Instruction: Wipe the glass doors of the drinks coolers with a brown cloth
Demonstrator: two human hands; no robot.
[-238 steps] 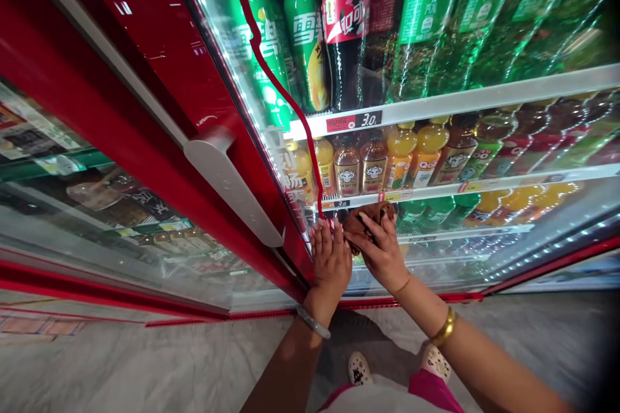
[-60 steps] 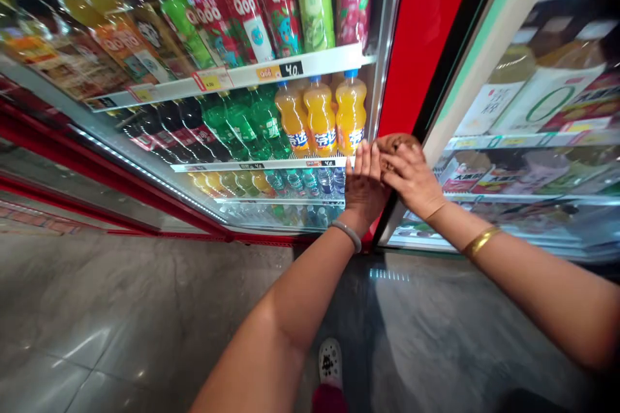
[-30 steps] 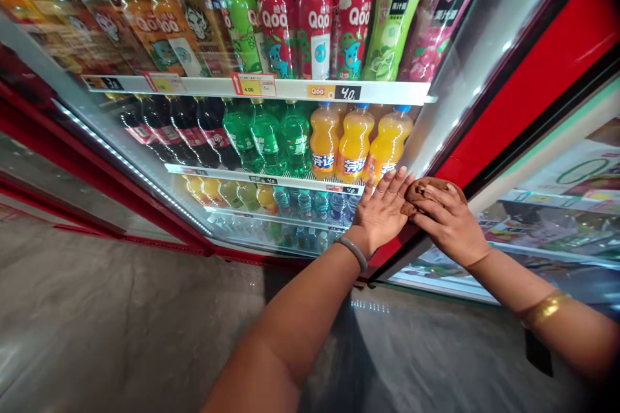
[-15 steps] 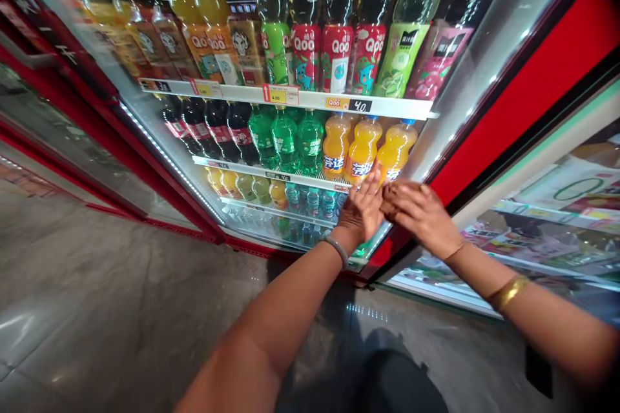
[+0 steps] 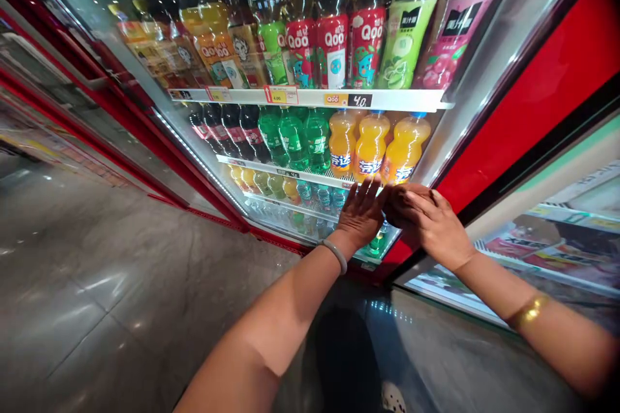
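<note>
My left hand [image 5: 361, 216], with a grey band at the wrist, is raised in front of the lower right of a lit drinks cooler. Its fingers point up, spread, and nothing shows in them. Close beside it, my right hand [image 5: 438, 226] has its fingers bent together over a dark brown shape [image 5: 403, 201]. Whether that shape is an object or a reflection is unclear. Just above both hands stand orange soda bottles [image 5: 371, 145] on a shelf. Red-labelled bottles [image 5: 332, 48] fill part of the shelf higher up.
Green bottles [image 5: 292, 135] and dark cola bottles stand left of the orange ones. A red cooler frame [image 5: 527, 90] slants up at the right, beside another cooler with packages [image 5: 547, 245]. Grey floor [image 5: 97, 284] lies below; a shoe [image 5: 392, 397] shows at the bottom.
The view has shifted, and the upper bottles look larger and closer. Both hands remain side by side near the cooler's edge, my right hand slightly further right. A shoe now shows at the bottom.
</note>
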